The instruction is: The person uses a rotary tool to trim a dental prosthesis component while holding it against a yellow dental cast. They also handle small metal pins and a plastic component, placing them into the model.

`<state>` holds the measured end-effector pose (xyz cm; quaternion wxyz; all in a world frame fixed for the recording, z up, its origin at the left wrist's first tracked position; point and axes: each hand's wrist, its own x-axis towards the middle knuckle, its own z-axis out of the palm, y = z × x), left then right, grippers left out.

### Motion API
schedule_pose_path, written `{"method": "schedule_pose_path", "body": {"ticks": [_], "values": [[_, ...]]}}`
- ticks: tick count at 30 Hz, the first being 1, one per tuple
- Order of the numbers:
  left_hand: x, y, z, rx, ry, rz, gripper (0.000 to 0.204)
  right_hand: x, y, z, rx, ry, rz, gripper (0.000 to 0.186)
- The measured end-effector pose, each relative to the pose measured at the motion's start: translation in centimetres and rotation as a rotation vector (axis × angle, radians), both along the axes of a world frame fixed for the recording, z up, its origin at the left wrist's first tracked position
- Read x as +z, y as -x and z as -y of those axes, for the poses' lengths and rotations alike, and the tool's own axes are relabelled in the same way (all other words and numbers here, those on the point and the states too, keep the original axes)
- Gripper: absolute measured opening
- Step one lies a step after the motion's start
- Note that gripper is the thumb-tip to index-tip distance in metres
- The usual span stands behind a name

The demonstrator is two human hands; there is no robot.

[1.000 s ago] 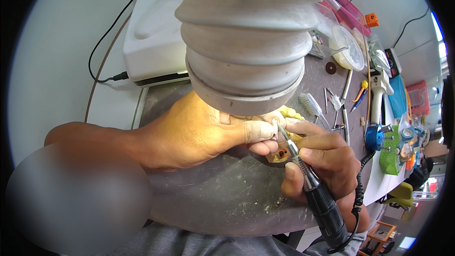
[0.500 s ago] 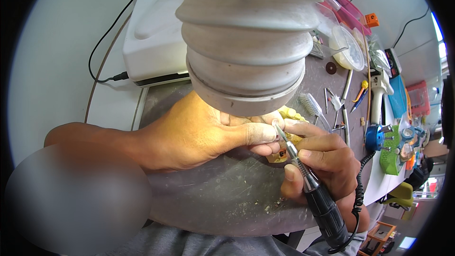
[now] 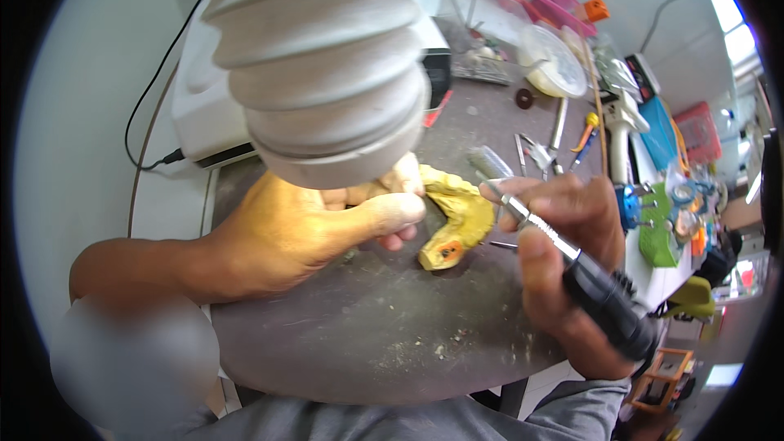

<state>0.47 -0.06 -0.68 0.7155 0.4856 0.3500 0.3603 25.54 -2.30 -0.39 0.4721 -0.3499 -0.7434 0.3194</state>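
Observation:
My left hand [image 3: 322,224] is closed, thumb pressed against the fingers. Whatever sits in that pinch is too small or too hidden to make out. A white ribbed hose [image 3: 327,73] hangs over the hand and hides part of its back and fingers. My right hand [image 3: 563,237] grips a black and silver rotary handpiece [image 3: 600,294], its tip slanting up and left, apart from my left hand. Between the two hands a yellow horseshoe-shaped dental cast [image 3: 465,216] lies on the grey worktop [image 3: 351,318], with an orange patch at its near end.
A white machine [image 3: 200,106] with a black cable stands at the left. Toward the far right lie a brush [image 3: 488,162], thin metal tools, a brown disc [image 3: 524,99], a round plastic tub [image 3: 555,61] and a green basket [image 3: 660,233]. Pale crumbs [image 3: 441,351] dot the near worktop.
My right hand has drawn the handpiece away to the right from my left hand. More of the dental cast shows between them. The view has shifted, so the hose appears farther left.

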Motion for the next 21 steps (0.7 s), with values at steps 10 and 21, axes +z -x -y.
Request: {"method": "schedule_pose_path", "body": {"ticks": [10,21], "values": [[0.3,-0.5,-0.3,-0.016,-0.151,-0.062,0.013,4.2,-10.0,2.8,-0.536,0.533,-0.228,0.02],[-0.6,-0.1,-0.8,0.026,-0.359,-0.148,0.011,0.5,-12.9,5.3,-0.74,0.282,0.622,0.036]]}}
